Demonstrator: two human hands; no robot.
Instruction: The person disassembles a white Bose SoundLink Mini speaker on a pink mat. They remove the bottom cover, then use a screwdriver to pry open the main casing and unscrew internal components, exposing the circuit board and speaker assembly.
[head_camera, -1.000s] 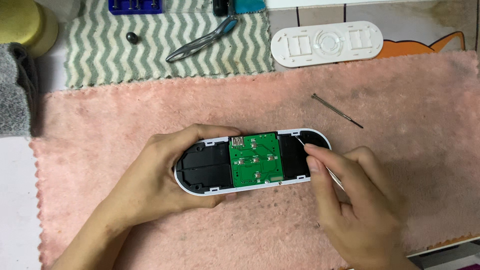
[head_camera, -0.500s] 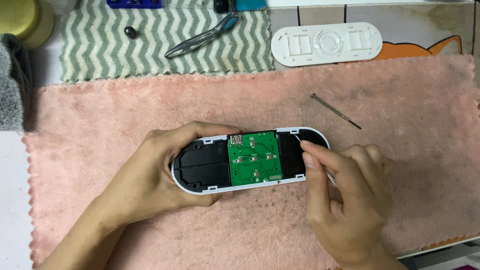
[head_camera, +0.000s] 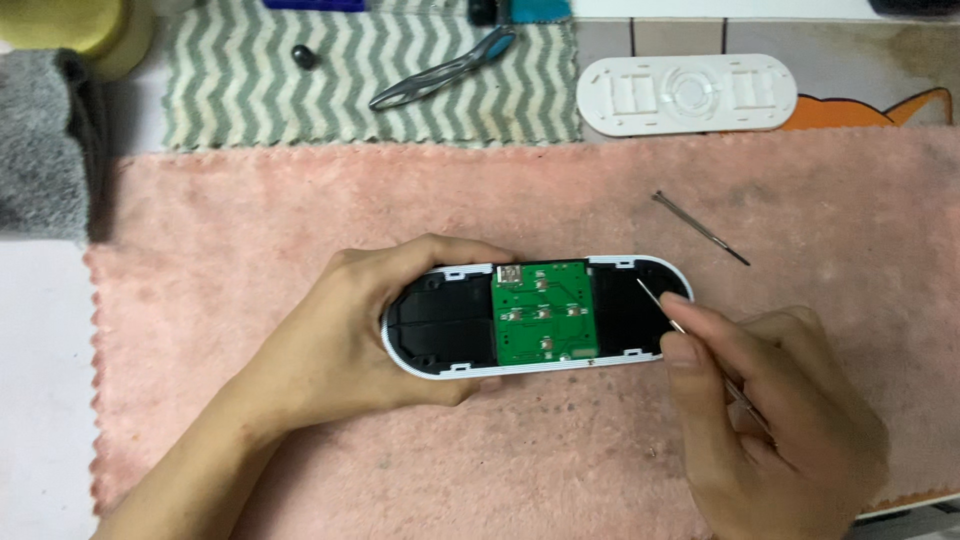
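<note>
An opened oval device shell (head_camera: 440, 325), white-rimmed and black inside, lies on a pink towel (head_camera: 600, 210) with a green circuit board (head_camera: 543, 313) in its middle. My left hand (head_camera: 350, 335) wraps around its left end and holds it steady. My right hand (head_camera: 770, 420) pinches a thin metal tool (head_camera: 655, 297) whose tip points into the shell's right compartment.
A second thin metal pin (head_camera: 700, 228) lies on the towel to the upper right. The white oval cover (head_camera: 686, 94) rests at the back. Grey-blue tweezers (head_camera: 440, 70) and a small black bead (head_camera: 304, 56) sit on a striped green cloth. A grey cloth (head_camera: 40, 150) is at left.
The view has shifted slightly. My right hand with the tool has drawn back a little to the right end of the shell; my left hand keeps its hold.
</note>
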